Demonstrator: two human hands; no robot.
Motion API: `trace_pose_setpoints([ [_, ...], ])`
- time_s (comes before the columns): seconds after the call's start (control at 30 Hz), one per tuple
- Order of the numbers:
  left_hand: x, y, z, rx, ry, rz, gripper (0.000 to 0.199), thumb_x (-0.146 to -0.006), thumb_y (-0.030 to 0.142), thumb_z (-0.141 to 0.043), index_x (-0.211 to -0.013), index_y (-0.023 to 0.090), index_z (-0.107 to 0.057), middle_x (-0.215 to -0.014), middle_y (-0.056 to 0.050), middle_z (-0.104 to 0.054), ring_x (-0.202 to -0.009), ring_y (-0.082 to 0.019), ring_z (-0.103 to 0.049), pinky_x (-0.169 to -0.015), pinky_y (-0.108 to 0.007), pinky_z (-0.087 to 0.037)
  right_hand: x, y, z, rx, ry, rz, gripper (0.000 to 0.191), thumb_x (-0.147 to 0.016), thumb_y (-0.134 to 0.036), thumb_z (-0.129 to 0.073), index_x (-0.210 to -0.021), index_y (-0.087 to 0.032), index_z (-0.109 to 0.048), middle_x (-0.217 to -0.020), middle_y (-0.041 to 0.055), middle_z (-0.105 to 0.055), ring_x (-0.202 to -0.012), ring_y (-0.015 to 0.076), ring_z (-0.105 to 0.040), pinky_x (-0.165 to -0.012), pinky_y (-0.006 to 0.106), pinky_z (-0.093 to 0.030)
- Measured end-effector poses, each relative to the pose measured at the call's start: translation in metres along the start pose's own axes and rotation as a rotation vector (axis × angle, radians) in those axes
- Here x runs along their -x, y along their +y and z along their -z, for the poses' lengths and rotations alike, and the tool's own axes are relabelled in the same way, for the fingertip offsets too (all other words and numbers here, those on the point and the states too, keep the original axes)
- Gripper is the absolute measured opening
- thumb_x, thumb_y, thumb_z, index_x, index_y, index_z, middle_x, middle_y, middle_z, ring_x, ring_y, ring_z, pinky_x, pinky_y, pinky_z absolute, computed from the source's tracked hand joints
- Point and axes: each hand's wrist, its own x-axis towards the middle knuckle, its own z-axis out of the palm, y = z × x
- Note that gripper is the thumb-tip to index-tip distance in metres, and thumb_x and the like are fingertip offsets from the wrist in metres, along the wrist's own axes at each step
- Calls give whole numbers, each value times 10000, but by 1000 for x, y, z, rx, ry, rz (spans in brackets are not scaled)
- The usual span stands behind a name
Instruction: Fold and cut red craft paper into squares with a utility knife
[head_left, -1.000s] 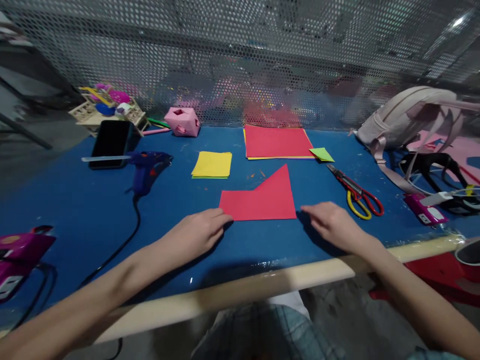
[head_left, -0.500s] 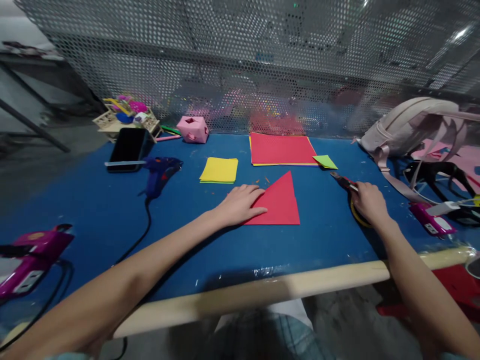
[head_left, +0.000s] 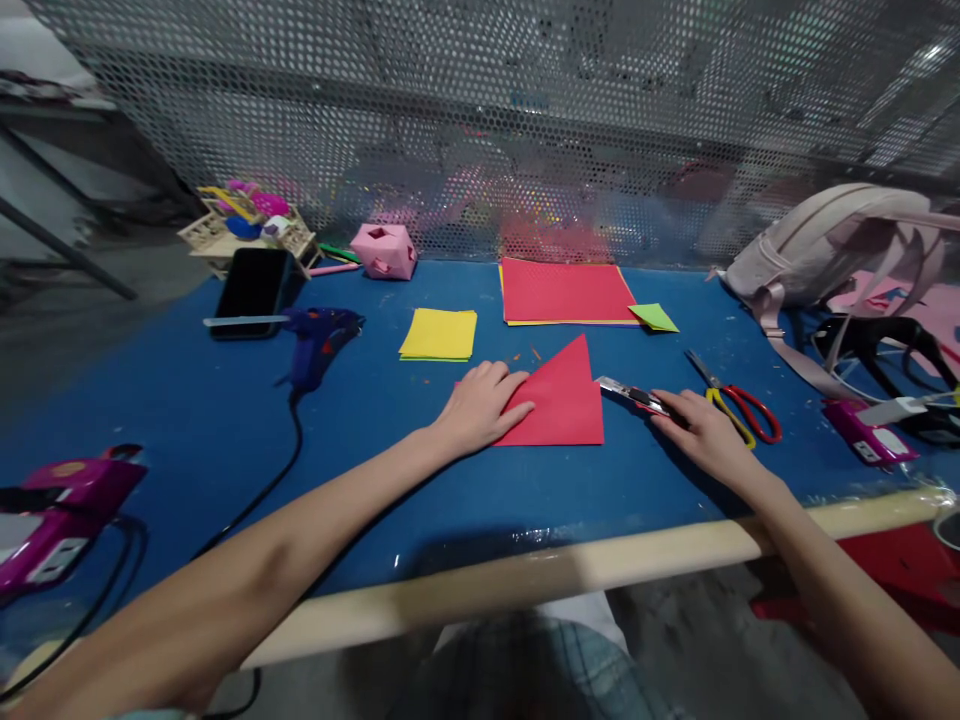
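Note:
A folded red paper [head_left: 564, 405] with a pointed top lies in front of me on the blue table. My left hand [head_left: 484, 402] rests flat on its left part, fingers stretched and thumb apart, hiding some of it. In my right hand [head_left: 705, 430] is a utility knife [head_left: 637, 397], its blade pointing left with the tip close to the paper's right edge. Scissors [head_left: 731, 398] with red and yellow handles lie just beyond that hand, touching the table. Small orange scraps [head_left: 535, 353] sit above the paper.
Yellow square sheets [head_left: 439, 333], a red sheet stack [head_left: 566, 292] and a folded green paper [head_left: 655, 317] lie farther back. Left are a blue glue gun [head_left: 319, 345], a phone [head_left: 255, 290] and a pink paper box [head_left: 384, 251]. A backpack [head_left: 832, 240] and magenta power strip [head_left: 870, 435] stand right.
My right hand has moved left from over the scissors, bringing the utility knife to the red paper's edge. The scissors are now uncovered. My left hand stays on the paper.

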Motion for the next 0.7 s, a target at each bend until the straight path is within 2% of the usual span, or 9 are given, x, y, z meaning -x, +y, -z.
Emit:
trace_pose_setpoints([
  [0.13,3,-2,-1,42,52,-8,473,-983,431,-377,-1233,90,-589,-1012,-135,-555,-939,-264,-493,-857,-387,-442,4,-3,1,-63,-73,73,357,-950,-389,-500,-1235,-195,-594,-1069,109,-675,-982,267,-615,-874,431,-492],
  [0.3,2,-5,-6,41,68,-6,472,-982,436,-376,-1204,88,-606,-991,-132,-551,-931,-269,-495,-853,-394,-446,21,-8,9,-59,-157,118,373,-965,-409,-478,-1239,-195,-614,-1031,117,-630,-947,248,-591,-826,408,-503],
  [0.47,2,-7,-9,35,36,3,437,-979,413,-391,-1218,117,-605,-995,-121,-540,-931,-260,-502,-845,-380,-451,40,-13,14,-98,-186,91,388,-967,-422,-473,-1260,-221,-627,-1055,113,-616,-985,244,-586,-845,396,-506],
  [0.7,0,-8,-6,-25,-66,7,395,-979,377,-403,-1265,209,-618,-988,-116,-552,-893,-255,-529,-785,-383,-465,54,-17,11,-148,-158,49,388,-970,-414,-469,-1269,-220,-623,-1051,113,-618,-977,241,-587,-834,403,-515],
])
